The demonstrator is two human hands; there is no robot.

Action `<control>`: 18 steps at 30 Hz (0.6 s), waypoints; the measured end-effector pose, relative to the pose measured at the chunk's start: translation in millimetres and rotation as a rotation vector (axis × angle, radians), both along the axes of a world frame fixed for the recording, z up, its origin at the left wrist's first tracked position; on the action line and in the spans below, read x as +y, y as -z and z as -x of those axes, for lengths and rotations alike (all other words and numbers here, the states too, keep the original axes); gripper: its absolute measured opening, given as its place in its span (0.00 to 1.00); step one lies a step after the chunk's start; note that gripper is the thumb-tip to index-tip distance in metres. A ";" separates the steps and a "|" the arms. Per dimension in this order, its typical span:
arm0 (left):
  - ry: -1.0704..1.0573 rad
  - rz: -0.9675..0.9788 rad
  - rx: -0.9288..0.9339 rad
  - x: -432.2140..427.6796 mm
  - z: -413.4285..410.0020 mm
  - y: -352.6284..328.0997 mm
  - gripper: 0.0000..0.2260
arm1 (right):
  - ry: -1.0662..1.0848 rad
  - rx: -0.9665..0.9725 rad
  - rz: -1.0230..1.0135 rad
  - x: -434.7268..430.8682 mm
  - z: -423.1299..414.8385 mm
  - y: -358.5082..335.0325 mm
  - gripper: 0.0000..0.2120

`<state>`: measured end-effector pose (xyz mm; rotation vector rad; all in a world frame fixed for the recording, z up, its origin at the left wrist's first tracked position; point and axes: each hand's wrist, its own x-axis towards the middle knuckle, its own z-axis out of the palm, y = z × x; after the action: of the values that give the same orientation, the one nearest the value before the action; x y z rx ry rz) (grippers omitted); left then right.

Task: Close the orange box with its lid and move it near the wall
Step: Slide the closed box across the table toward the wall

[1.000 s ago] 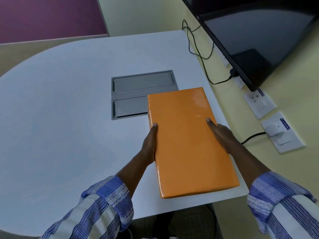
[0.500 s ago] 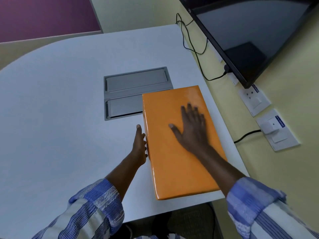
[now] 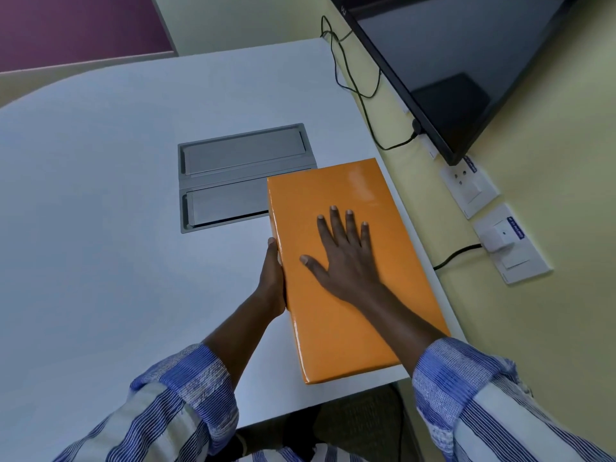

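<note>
- Our right hand [image 3: 346,261], splayed flat, hides part of the glossy rectangular orange box [image 3: 353,271] at the white tabletop's [image 3: 100,195] right edge.
- Our left hand [image 3: 274,278] lies flat against its left side, fingers hidden.

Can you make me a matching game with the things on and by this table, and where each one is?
Things:
1. orange box
2. left hand
3. right hand
4. black screen

Places:
A. flat on top of the lid
B. hung on the yellow wall
C. pressed against the box's long left side
D. lying closed on the white table, at the edge by the wall

Pairs: 1-D, 2-C, 3-A, 4-B
</note>
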<state>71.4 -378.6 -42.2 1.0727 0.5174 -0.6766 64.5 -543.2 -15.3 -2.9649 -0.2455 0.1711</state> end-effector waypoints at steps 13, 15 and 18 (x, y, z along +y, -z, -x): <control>0.076 -0.131 0.081 -74.9 -0.7 -8.4 0.32 | 0.023 -0.002 0.000 -79.4 4.1 -7.6 0.41; 0.091 -0.157 0.094 -83.1 -0.6 -8.0 0.33 | 0.023 -0.008 -0.003 -89.9 4.7 -8.5 0.41; 0.116 -0.152 0.097 -93.6 0.2 -9.2 0.31 | 0.022 -0.002 0.005 -101.8 6.3 -9.7 0.41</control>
<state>71.2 -472.1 -33.0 1.2234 0.6014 -0.8040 58.1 -645.1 -5.6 -2.9717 -0.2127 0.1657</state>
